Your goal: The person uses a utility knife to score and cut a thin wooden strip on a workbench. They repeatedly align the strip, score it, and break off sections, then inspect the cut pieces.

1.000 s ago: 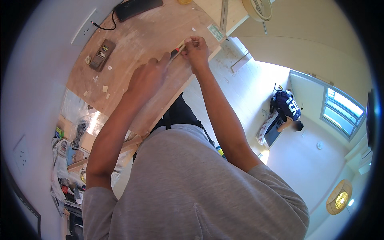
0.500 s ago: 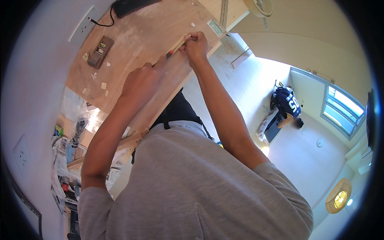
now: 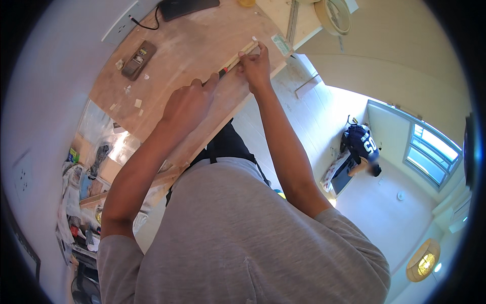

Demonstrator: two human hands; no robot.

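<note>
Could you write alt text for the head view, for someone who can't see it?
A bare left hand grips a black-and-red hand tool pointed toward a thin pale wooden strip held by the right hand, over a wooden worktop. A hand plane lies there; in the background, a person in a dark jersey bends over.

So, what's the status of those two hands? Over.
Left hand gripping red-and-black tool. Right hand at pale wooden strip. Brown block on worktop, apart from both hands.

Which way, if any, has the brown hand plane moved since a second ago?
No: against the wall socket, the brown hand plane keeps its place; only the view shifted.
</note>
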